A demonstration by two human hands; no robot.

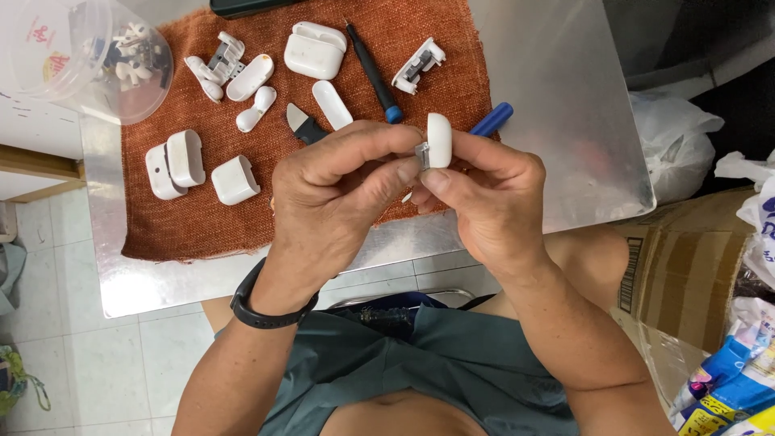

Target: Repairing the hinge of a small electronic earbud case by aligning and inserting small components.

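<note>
Head view shows both hands meeting at frame centre, above the near edge of a rust-red cloth [194, 218] spread on a metal table [565, 121]. Left hand [335, 190] is curled, its thumb and forefinger pinching toward a small grey metal piece [421, 155] that sits on the side of a white lid [438, 140]. Right hand [492, 194] is also closed, thumb and fingers clamping the lid upright so that the metal piece faces the left fingertips; held this way, one hand steadies the part as the other works the fitting.

Loose parts lie spread apart on the cloth, likely so that each stays visible and does not roll: a closed white case [315, 50] at upper centre, a black-handled screwdriver [373, 73] just beside it, a hinge bracket [420, 64] to the right, and white shells [182, 161] at centre left. A blue tool handle [492, 119] pokes out behind the right hand. A clear tub [85, 56] of small parts stands at upper left.
</note>
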